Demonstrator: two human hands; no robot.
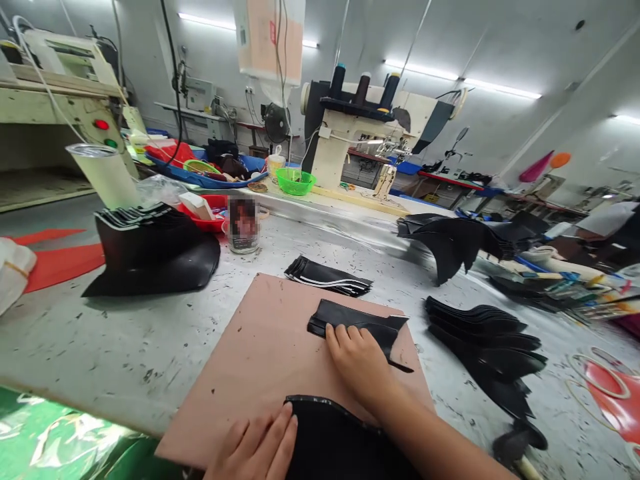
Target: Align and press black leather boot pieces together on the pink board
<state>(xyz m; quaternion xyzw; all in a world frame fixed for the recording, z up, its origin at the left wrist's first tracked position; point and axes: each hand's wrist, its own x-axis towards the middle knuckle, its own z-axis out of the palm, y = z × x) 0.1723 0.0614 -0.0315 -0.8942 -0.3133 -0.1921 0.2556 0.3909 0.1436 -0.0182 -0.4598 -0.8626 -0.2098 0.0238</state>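
A black leather piece [335,440] with a narrow, pale-marked edge lies at the near side of a pinkish board [235,360]. At its left corner, my left hand [260,443] has its fingers close together on the piece; the thumb is hidden. My right hand [357,360] reaches across the board, fingers stretched out and slightly apart, fingertips on a small pile of black leather strips [357,320]. Its thumb is out of sight. Just beyond the board lies a stack of black strips with white edges [327,275].
Stacked black leather pieces [155,253] stand at left, near a tumbler [105,175] and a glass jar [243,227]. More black pieces [485,340] lie at right, above a dark-headed hammer [520,443]. Behind are a green basket [296,183] and a sewing machine [340,147].
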